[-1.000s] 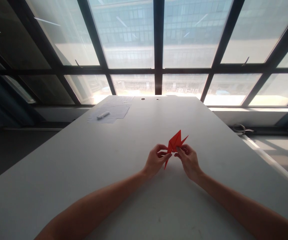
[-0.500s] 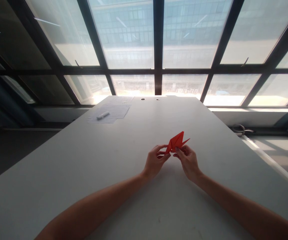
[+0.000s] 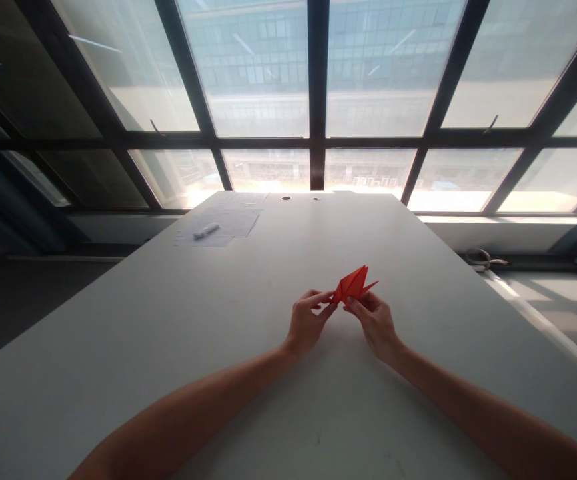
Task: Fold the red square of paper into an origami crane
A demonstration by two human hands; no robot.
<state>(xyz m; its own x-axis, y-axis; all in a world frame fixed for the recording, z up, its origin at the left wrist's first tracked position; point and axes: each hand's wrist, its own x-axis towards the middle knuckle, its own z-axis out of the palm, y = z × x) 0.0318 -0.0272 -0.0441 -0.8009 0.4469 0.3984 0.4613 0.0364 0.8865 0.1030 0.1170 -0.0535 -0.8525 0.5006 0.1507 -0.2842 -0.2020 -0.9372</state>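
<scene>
A red origami crane (image 3: pixel 353 283) is held just above the white table (image 3: pixel 248 293), its folded points facing up and to the right. My left hand (image 3: pixel 309 317) pinches the crane's left, downward-pointing tip between thumb and fingers. With thumb in front and fingers behind, my right hand (image 3: pixel 375 321) grips the lower body of the crane. The right fingertips are partly hidden behind the paper.
On the far left of the table lie sheets of paper (image 3: pixel 243 227) with a white roll-shaped item (image 3: pixel 206 231) on top. Two round holes (image 3: pixel 286 199) sit near the far edge. Beyond stand large windows; a coiled cable (image 3: pixel 479 257) rests on the right.
My left thumb and fingers have closed in on the crane's left tip. The crane has shifted slightly down and left, and the right hand has moved a little with it.
</scene>
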